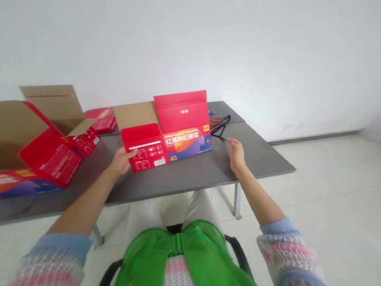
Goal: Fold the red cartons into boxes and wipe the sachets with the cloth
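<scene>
A red printed carton (pixel 188 136) stands in front of me on the table, its flaps up and outward and brown cardboard showing inside. My left hand (pixel 122 161) grips the carton's left end, thumb on the printed red side and the other fingers hidden behind it. To the carton's right, my right hand (pixel 236 153) is raised over the table with loosely bent fingers, apart from the carton. Just beyond its fingertips lies a dark reddish item with black looped edging (pixel 220 123); its kind is unclear, and nothing shows in the right hand.
A larger open carton (pixel 50 162) stands at the left, partly out of frame, with another open carton (pixel 55 106) behind it. Flat red printed cardboard (pixel 103 119) lies farther back. The grey table (pixel 262 163) ends at my right, with a white wall (pixel 286 54) behind.
</scene>
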The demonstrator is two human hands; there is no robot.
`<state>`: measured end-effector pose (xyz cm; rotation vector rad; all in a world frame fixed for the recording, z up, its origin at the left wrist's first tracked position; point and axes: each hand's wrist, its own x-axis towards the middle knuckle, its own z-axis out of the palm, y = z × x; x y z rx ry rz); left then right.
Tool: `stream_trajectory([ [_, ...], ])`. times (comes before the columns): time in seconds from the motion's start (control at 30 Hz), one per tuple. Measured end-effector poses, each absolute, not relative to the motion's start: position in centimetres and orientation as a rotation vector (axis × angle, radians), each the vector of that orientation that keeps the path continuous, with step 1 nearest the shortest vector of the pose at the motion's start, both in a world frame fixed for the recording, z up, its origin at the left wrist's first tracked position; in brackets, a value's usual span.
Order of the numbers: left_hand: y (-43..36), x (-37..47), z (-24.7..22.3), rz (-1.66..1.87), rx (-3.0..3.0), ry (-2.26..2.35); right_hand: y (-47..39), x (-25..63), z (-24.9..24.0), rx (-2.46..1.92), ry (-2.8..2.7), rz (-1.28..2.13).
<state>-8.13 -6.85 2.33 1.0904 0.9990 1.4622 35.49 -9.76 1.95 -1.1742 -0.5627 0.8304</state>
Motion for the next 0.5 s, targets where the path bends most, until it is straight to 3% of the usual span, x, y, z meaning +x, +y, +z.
stream_trajectory([
  [0.3,-6.3,-6.7,2.4,1.459,1.124,0.943,-3.9,32.5,5.0,-0.942,-0.660,1.223],
  [0.5,-4.8,-4.9,1.8,1.897,0.824,1.028,-1.0,30.5,5.0,-0.874,-0.594,1.293],
])
